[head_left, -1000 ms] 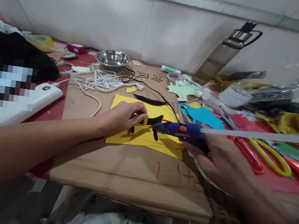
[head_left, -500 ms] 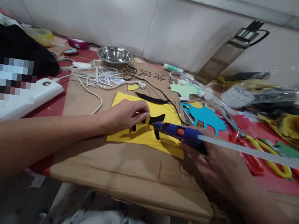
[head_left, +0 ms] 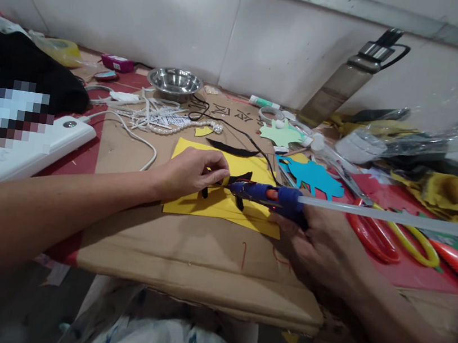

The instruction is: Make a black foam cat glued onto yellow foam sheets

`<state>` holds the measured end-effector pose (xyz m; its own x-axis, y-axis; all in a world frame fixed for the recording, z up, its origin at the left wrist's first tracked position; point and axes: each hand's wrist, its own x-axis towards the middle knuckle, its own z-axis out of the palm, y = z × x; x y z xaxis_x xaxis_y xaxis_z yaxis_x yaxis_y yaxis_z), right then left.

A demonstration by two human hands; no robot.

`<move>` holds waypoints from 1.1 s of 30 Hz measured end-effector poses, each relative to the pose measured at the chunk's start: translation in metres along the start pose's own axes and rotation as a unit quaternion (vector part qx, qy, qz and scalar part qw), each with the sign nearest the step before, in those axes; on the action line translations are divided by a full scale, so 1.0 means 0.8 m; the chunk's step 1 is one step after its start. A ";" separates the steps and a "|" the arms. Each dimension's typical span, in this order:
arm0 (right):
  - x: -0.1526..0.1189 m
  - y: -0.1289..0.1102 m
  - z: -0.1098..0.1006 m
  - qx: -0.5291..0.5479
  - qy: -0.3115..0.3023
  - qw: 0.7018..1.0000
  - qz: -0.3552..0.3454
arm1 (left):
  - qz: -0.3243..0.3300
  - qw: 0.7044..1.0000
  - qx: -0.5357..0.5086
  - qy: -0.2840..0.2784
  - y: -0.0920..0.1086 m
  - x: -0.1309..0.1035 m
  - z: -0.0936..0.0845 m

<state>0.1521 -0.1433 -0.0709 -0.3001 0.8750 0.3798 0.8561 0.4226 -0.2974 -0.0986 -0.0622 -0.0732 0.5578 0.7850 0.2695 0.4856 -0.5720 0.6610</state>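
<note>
My right hand (head_left: 308, 242) is wrapped round a blue hot glue gun (head_left: 262, 196), with a long clear glue stick (head_left: 376, 214) jutting from its back. The gun's nozzle touches or hovers just over a black cutout (head_left: 244, 178) on a yellow sheet (head_left: 227, 215); the exact contact is hard to see. At the cutout's left part, my left hand (head_left: 195, 172) is closed, thumb and fingertips pinched on it near a narrow yellow strip. My fingers and the gun hide part of the cutout. A curved black strip (head_left: 232, 148) lies at the sheet's far edge.
Cardboard (head_left: 138, 238) lies under the sheet. To the right are a blue cutout (head_left: 317, 178), a green cutout (head_left: 280, 135), red-and-yellow-handled scissors (head_left: 373, 237) and a leaning bottle (head_left: 344, 82). A white power bank (head_left: 31, 149), a metal bowl (head_left: 175, 81) and a bead string (head_left: 183, 130) lie left.
The view has shifted slightly. The rear of the glue gun and its glue stick have tipped up a little, while its nozzle stays near the black cutout. My left hand keeps its pinch.
</note>
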 end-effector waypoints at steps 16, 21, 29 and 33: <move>0.000 -0.003 -0.001 -0.024 -0.009 0.999 -0.037 | -0.008 1.000 -0.018 0.004 -0.004 0.001 0.002; -0.003 0.000 -0.005 -0.030 -0.016 0.999 -0.020 | -0.001 1.000 -0.010 0.009 -0.004 0.001 0.002; 0.000 -0.008 -0.008 -0.038 -0.021 0.999 -0.026 | 0.005 1.000 -0.025 0.004 -0.002 0.002 0.001; 0.000 -0.010 -0.013 -0.033 -0.030 0.999 -0.031 | 0.009 1.000 -0.020 0.002 -0.002 0.001 0.000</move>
<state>0.1491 -0.1492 -0.0597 -0.3758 0.8617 0.3409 0.8608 0.4608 -0.2159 -0.0989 -0.0608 -0.0743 0.5635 0.7758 0.2838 0.4484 -0.5758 0.6836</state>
